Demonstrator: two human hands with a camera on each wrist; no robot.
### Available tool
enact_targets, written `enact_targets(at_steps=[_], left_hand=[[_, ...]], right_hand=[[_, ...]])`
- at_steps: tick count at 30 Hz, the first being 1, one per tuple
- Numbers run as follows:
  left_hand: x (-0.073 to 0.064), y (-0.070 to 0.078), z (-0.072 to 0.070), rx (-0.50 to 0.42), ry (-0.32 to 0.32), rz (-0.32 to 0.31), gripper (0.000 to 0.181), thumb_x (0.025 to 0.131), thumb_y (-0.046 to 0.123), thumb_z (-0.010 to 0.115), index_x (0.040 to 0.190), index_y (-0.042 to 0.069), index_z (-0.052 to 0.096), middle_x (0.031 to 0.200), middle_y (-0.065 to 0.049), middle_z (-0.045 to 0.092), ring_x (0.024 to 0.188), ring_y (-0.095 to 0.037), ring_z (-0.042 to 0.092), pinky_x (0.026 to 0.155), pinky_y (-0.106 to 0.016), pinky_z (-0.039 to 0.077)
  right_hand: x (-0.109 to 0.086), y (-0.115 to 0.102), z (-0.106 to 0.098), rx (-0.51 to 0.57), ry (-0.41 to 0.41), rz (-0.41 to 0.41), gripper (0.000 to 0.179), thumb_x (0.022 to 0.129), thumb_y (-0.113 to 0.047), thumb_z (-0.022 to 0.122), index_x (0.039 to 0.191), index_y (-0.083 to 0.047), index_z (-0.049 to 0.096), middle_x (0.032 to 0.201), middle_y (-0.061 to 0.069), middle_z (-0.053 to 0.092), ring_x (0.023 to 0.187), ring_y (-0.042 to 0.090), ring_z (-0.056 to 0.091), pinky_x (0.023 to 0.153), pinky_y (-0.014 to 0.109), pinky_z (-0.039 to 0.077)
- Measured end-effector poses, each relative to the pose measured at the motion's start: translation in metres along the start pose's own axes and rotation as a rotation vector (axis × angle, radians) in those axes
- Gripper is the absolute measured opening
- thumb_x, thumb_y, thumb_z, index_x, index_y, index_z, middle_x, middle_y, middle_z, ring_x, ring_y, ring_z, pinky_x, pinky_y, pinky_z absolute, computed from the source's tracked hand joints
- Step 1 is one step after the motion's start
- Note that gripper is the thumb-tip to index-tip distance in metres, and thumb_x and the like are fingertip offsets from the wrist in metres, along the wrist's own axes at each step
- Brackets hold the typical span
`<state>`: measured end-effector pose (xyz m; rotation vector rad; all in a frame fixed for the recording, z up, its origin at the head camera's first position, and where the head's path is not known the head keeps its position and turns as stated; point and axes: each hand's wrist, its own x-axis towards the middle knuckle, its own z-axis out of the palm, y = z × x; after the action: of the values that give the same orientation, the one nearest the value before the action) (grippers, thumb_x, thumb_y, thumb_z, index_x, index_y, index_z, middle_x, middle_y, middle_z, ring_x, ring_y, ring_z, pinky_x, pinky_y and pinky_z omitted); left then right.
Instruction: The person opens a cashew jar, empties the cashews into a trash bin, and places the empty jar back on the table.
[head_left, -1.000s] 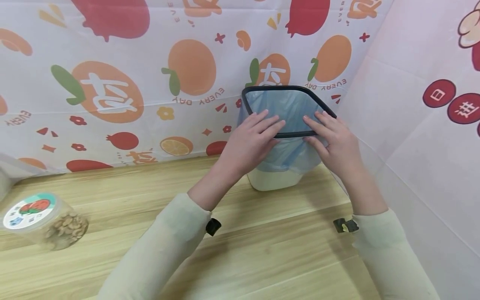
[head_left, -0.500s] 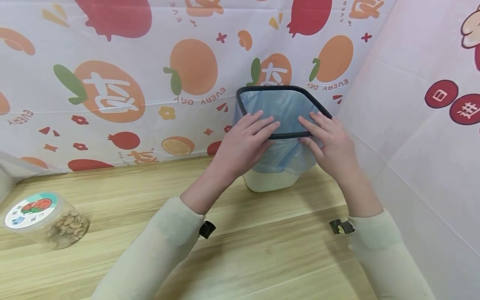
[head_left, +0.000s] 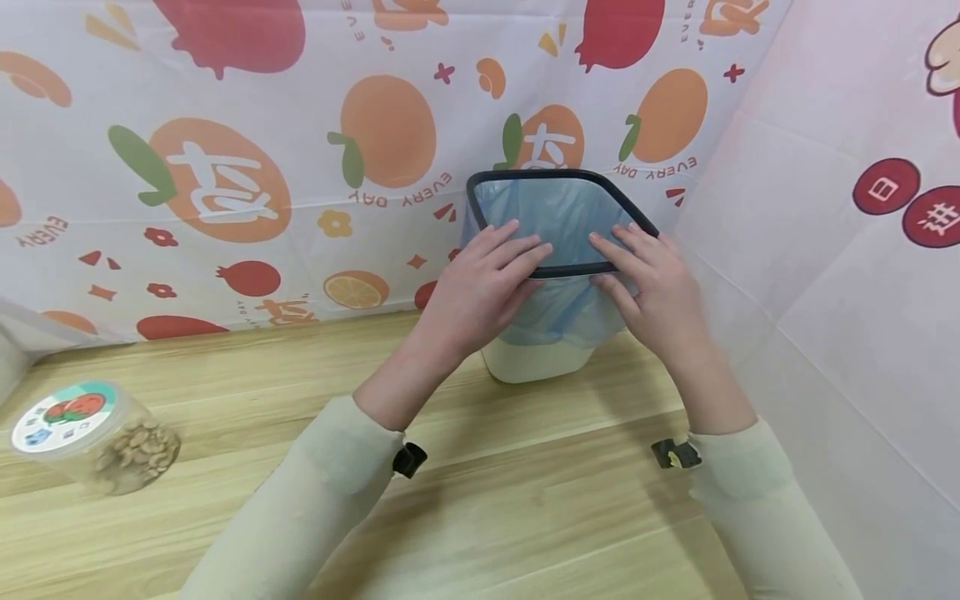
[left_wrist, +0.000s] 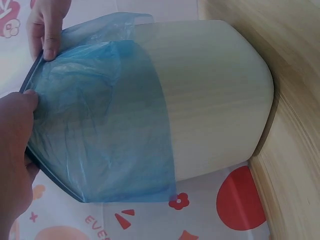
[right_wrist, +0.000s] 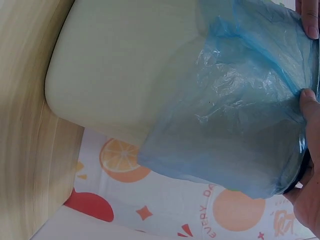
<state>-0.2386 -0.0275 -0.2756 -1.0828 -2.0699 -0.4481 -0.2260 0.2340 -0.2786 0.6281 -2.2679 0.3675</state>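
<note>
A cream trash can [head_left: 536, 364] stands on the wooden tabletop, lined with a thin blue plastic bag [head_left: 570, 312] folded down over its outside. A black ring [head_left: 551, 174] runs around its mouth over the bag. My left hand [head_left: 480, 287] grips the near left of the rim, fingers over the inside and thumb outside. On the near right, my right hand [head_left: 660, 292] holds the rim the same way. In the left wrist view the bag [left_wrist: 105, 125] covers the can's upper half, its thumbs pressing near the ring. The right wrist view shows the bag's loose edge hanging down the side.
A clear jar [head_left: 127, 458] of nuts with a printed lid stands at the left of the tabletop [head_left: 510, 517]. Fruit-print sheeting [head_left: 285, 50] hangs right behind the can, and a white side sheet [head_left: 825, 333] rises close on its right.
The trash can has shifted slightly to the left, with both hands moving along on its rim. Their hold looks the same.
</note>
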Motion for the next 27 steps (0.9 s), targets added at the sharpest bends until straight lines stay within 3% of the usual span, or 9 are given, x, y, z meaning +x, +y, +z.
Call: enact_targets(at_steps=[27], left_hand=[[-0.018,-0.006,-0.015,0.008,0.051,-0.005,0.038,0.097,0.023,0.067,0.133,0.01,0.065,0.134,-0.011,0.064,0.135,-0.034,0.051,0.115,-0.049,0.036]], right_hand=[[0.007,-0.02,0.009,0.029,0.013,-0.012,0.045,0.091,-0.032,0.072,0.135,-0.023,0.065,0.137,0.014,0.062,0.135,0.035,0.051,0.119,0.055,0.028]])
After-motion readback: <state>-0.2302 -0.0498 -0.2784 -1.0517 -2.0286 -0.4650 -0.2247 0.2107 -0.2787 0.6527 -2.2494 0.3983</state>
